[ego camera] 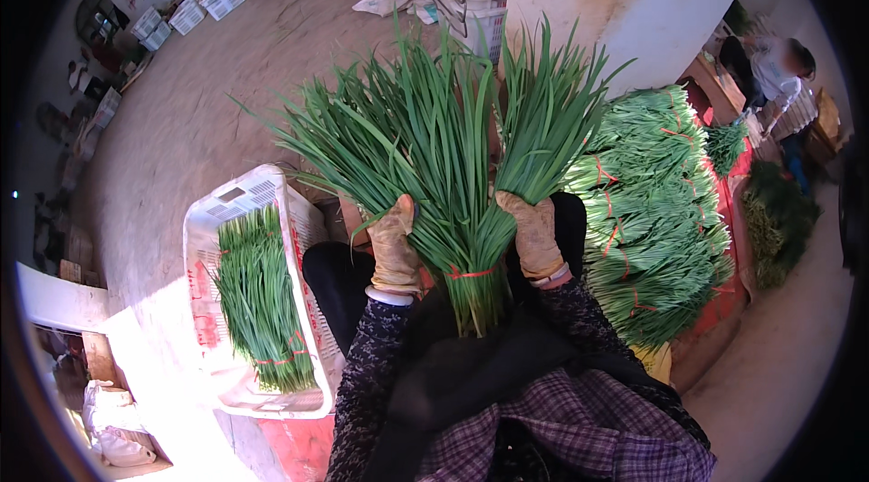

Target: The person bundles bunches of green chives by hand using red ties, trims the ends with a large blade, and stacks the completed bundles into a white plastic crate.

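Note:
A large bundle of Chinese chives (441, 163) stands before me, its green leaves fanned out away from my body. One red tie (470, 273) circles it low down, near the pale stem ends over my lap. My left hand (394, 241), in a stained work glove, grips the leaves on the left side. On the opposite side my right hand (533, 231), gloved too, clasps a separate fan of leaves, and a gap shows between the two parts at the top. The fingers of both hands are mostly hidden behind the leaves.
A white plastic crate (299, 292) at my left holds tied chives (261, 299). At right, many tied bundles (645, 224) lie on red sheeting (730, 210). Stacked crates (478, 0) stand by a white pillar (611, 7). A person (774, 75) sits at far right beside loose greens (777, 224).

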The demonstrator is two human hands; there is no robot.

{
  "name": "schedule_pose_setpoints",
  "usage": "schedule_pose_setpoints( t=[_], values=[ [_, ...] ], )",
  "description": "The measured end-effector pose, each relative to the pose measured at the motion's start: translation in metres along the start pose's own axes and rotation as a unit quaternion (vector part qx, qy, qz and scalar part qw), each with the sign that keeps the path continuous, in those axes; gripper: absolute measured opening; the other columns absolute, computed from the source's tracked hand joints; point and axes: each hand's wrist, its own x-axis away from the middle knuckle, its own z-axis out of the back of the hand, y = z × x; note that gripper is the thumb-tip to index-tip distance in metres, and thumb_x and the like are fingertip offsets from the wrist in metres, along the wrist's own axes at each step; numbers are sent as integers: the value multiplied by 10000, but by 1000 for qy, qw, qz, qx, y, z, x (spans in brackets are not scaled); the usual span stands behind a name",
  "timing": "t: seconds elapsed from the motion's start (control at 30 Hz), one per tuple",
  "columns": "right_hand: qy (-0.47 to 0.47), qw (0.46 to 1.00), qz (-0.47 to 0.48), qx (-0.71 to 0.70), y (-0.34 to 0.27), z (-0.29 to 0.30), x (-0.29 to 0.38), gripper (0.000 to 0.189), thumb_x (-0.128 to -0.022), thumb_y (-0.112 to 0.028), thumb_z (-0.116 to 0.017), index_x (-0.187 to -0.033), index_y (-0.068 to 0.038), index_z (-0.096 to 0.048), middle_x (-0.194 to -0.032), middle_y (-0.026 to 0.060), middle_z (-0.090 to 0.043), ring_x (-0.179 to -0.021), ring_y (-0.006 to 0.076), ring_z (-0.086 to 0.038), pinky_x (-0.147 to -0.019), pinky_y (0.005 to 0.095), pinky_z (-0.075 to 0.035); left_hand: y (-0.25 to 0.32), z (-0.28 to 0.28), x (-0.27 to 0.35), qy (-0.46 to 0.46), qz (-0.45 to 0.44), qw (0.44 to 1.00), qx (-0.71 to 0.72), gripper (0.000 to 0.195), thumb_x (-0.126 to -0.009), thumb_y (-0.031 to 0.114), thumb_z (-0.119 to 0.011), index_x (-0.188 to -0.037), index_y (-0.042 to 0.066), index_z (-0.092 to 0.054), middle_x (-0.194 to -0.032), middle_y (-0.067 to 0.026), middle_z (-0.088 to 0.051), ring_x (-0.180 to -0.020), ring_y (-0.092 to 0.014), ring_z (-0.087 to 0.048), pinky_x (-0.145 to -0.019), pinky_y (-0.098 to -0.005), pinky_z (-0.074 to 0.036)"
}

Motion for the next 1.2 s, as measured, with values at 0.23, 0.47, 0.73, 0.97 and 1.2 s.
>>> schedule_pose_setpoints(
  t=[0.23, 0.47, 0.73, 0.97, 1.2],
  values=[
    [-24, 999, 1, 22, -8, -3, 5, 214, -869, -59, -694, -1078, -14, -679, -1002, 21, -687, -883, 130, -656, -814, 288, -540, 1, 2, 1, -33, 76, 995, 56, 288, -971, 234, -614, -1118, -13, -628, -1026, -68, -689, -863, -174, -672, -807, -321, -577],
    [-80, 869, 173, 457, -23, -57, -7, 799, -746, -289, -844, -1348, 41, -436, -1250, 197, -580, -1130, 282, -568, -981, 383, -455, -19, 12, -9, -139, -164, 819, -532, 268, -957, 257, -648, -1025, -1, -669, -919, -51, -681, -758, -145, -649, -684, -290, -564],
    [-22, 995, 67, 72, -5, -15, -28, 320, -817, 25, -678, -1128, 4, -602, -1008, 35, -674, -835, 141, -638, -808, 299, -544, -8, -10, 1, -24, 41, 997, -61, 344, -968, 305, -639, -1047, -29, -647, -979, -64, -682, -809, -147, -660, -702, -290, -577],
    [-5, 993, 47, 105, -16, -6, -16, 246, -842, 19, -689, -1081, -8, -634, -1009, 33, -675, -867, 133, -639, -798, 290, -541, -7, -17, 1, -20, 52, 998, -32, 358, -999, 307, -576, -1039, -41, -653, -1006, -92, -695, -862, -169, -679, -761, -312, -584],
    [-12, 954, 142, 265, -7, -25, -24, 404, -857, -153, -738, -1202, -5, -588, -1076, 70, -670, -949, 200, -624, -891, 332, -502, -14, -20, 38, -143, -31, 971, -192, 994, -776, 124, -824, -1531, 63, -181, -1394, -109, -496, -1194, -215, -552, -1012, -331, -464]
  ],
)
